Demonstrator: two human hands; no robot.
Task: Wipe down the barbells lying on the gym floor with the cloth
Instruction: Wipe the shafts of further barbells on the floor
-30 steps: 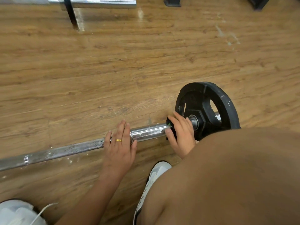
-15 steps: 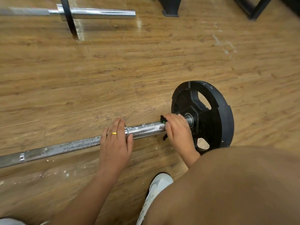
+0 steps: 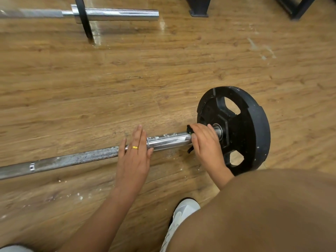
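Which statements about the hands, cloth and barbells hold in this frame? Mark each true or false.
1. The left hand lies flat on the near barbell. True.
2. The right hand holds a white cloth. False: the cloth it grips is black.
3. The black weight plate lies flat on the wooden floor. False: it stands on edge, mounted on the near barbell.
4. A second barbell lies farther away on the wooden floor. True.

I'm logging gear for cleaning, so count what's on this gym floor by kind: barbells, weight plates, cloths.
Barbells: 2, near barbell and far barbell
Weight plates: 2, thick plate and thin plate
Cloths: 1, dark cloth in the right hand
Total: 5
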